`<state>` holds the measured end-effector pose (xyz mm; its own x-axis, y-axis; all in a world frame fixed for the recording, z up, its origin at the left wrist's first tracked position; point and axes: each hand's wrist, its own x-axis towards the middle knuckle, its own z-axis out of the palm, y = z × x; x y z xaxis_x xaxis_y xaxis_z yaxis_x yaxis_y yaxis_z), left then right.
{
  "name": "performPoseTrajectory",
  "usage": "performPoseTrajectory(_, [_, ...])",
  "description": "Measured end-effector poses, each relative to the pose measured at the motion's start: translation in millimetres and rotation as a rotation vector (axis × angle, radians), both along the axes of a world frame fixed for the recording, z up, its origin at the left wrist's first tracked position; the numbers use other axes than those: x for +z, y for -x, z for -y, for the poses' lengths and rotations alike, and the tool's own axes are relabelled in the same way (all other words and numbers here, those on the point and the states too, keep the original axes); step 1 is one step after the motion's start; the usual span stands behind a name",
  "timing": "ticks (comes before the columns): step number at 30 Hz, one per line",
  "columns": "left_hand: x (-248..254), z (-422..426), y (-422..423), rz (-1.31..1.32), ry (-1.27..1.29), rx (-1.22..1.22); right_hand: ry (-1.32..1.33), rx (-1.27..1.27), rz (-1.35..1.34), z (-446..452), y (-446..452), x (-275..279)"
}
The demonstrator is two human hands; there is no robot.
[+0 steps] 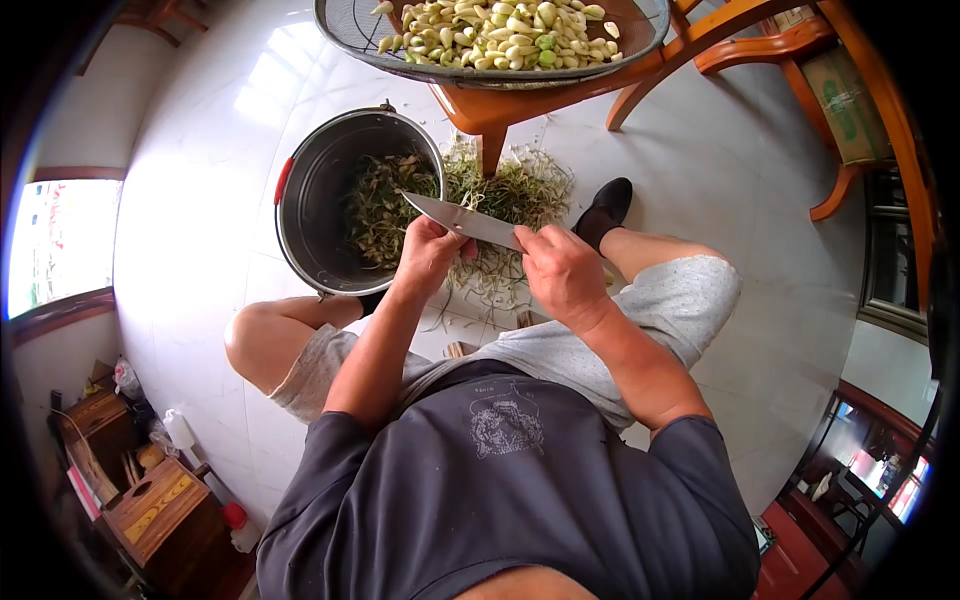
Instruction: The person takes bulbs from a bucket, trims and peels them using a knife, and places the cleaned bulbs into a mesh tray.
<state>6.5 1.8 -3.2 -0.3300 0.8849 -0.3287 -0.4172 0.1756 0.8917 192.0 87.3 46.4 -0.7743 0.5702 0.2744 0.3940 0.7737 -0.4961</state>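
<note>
My right hand is closed round the handle of a kitchen knife. Its broad steel blade points left, across the top of my left hand. The fingers of that left hand are pinched together just under the blade; whatever they hold is hidden. Below both hands, a heap of green and straw-coloured stalk trimmings lies on the floor. To the left stands a metal bucket with more trimmings inside. Ahead, a wide mesh sieve holds many pale, clove-like bulbs.
The sieve rests on a wooden chair, whose leg comes down beside the trimmings. More wooden furniture stands at the right, with a cardboard box. A wooden box and a white bottle are at the lower left.
</note>
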Motion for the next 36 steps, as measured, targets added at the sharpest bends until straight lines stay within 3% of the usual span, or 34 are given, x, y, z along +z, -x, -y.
performPoseTrajectory(5, [-10.5, 1.6, -0.9, 0.044, -0.057, 0.038, 0.06, -0.017, -0.024, -0.4, -1.4, -5.0])
performPoseTrajectory(9, [4.0, 1.3, 5.3, 0.108, -0.146, -0.024, 0.219, -0.176, 0.326, -22.9, -18.4, -34.2])
performPoseTrajectory(11, [8.2, 1.0, 5.9, 0.161, -0.199, -0.01, 0.252, -0.236, 0.235, -23.7, -21.6, -27.6])
performPoseTrajectory(14, [-1.5, 0.6, 7.0, 0.04, -0.159, 0.053, 0.308, -0.239, 0.247, -24.8, -18.7, -20.1])
performPoseTrajectory(17, [-6.1, 3.9, 11.8, 0.093, -0.163, 0.026, 0.536, -0.261, 0.204, -22.2, -12.5, -6.6])
performPoseTrajectory(23, [0.8, -0.3, 13.8, 0.052, -0.192, 0.153, 0.475, -0.209, 0.033, -18.4, -8.1, -2.9])
performPoseTrajectory(29, [-5.0, -3.5, 20.5, 0.201, -0.211, 0.348, 0.553, -0.185, -0.135, -7.4, -2.1, -3.9])
performPoseTrajectory(36, [-10.3, -5.5, 2.7, 0.142, -0.122, 0.371, 0.468, -0.142, -0.085, -1.2, 3.1, -2.7])
